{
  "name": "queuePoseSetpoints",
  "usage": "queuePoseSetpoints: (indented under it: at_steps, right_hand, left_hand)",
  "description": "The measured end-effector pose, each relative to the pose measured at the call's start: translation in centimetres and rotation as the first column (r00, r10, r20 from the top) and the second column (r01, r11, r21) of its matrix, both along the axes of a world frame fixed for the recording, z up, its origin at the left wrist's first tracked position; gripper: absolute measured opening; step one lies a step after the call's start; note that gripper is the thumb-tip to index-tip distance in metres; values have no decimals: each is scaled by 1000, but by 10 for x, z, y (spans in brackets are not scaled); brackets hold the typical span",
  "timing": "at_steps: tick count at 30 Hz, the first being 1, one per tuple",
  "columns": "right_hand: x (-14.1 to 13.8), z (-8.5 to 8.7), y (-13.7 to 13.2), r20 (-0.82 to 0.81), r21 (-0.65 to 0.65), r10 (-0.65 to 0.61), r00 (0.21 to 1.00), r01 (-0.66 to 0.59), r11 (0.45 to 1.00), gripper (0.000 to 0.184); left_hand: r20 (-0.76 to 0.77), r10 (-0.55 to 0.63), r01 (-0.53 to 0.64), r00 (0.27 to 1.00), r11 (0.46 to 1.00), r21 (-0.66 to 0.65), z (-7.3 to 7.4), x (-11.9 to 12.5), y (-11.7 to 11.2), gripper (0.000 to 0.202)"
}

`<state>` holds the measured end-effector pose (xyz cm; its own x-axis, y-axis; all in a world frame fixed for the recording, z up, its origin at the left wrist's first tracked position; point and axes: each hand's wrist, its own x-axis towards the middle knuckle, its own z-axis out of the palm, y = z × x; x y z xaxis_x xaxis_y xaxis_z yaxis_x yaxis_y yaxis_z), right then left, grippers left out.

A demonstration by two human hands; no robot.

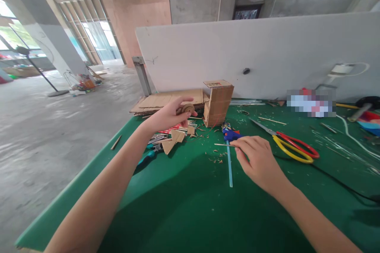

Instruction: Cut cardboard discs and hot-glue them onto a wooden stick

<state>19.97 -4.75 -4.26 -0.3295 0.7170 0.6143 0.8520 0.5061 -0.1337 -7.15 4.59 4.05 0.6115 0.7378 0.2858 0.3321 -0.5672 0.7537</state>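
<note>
My left hand [170,115] is closed around a small round cardboard wheel [188,108], held just above the table beside a small cardboard box model [219,102]. My right hand [257,159] pinches the end of a thin wooden stick [223,145] that lies flat on the green table [184,201]. A pale blue straw [229,164] lies under the stick, running toward me. A blue glue gun [230,134] rests just beyond my right fingers.
Red-and-yellow scissors [289,145] lie to the right. Cardboard scraps [173,139] and teal pliers [148,156] sit to the left, flat cardboard sheets [166,101] behind. A white partition board [267,55] backs the table. Cables [353,138] cross the right side.
</note>
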Motion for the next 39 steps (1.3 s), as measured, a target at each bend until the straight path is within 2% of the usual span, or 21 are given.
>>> queuePoseSetpoints:
  at_steps: [3,5,9,12,16,20,23,25,27,29,31,33,36,39]
  right_hand:
    - [-1,-4,-2,182,25,-69,981,65,998,23]
    - [-3,-8,-3,285,-9,-80,955,86,996,26]
    - [-10,-13,-5,338,-130,4,941,42,991,27]
    - [-12,-15,-6,272,-168,44,961,2,986,34]
    - [-11,-17,-6,149,-252,6,989,32,967,35]
    - [-11,-15,-7,-42,-359,11,999,-25,933,30]
    - [-10,-12,-10,-224,-381,-35,974,-54,923,28]
    - [-8,-6,-12,-328,-357,-63,943,-62,932,26]
    - [-4,5,-14,-373,-307,-49,926,-74,949,25]
    - [1,21,-15,-347,-238,3,938,-91,967,24]
    - [6,40,-14,-274,-149,53,960,-97,984,20]
    - [9,59,-11,-131,-76,106,986,-117,990,18]
    - [10,81,-6,58,-64,149,987,-145,987,19]
    - [6,95,-3,137,-42,122,983,-117,992,20]
  left_hand:
    - [-25,-53,50,998,995,-84,1,6,-6,26]
    - [-17,-93,90,996,989,-118,1,9,-9,23]
    - [83,-133,144,988,980,-140,0,19,-13,23]
    - [138,-127,149,982,976,-156,1,27,-15,21]
    - [231,-109,154,967,970,-188,1,39,-23,19]
    - [331,-91,176,939,955,-237,-12,49,-36,16]
    - [267,-95,136,959,981,-140,-24,51,-43,13]
    - [144,-86,79,986,995,54,-29,49,-45,16]
    - [33,-74,63,997,966,252,-30,48,-45,21]
    - [-37,-61,70,997,928,365,-30,46,-46,23]
    - [-86,-46,78,995,907,413,-28,45,-47,23]
    - [-120,-32,82,992,895,439,-26,45,-49,23]
    - [-147,-16,83,989,881,465,-23,44,-50,22]
    - [-160,-16,94,987,867,489,-20,43,-51,22]
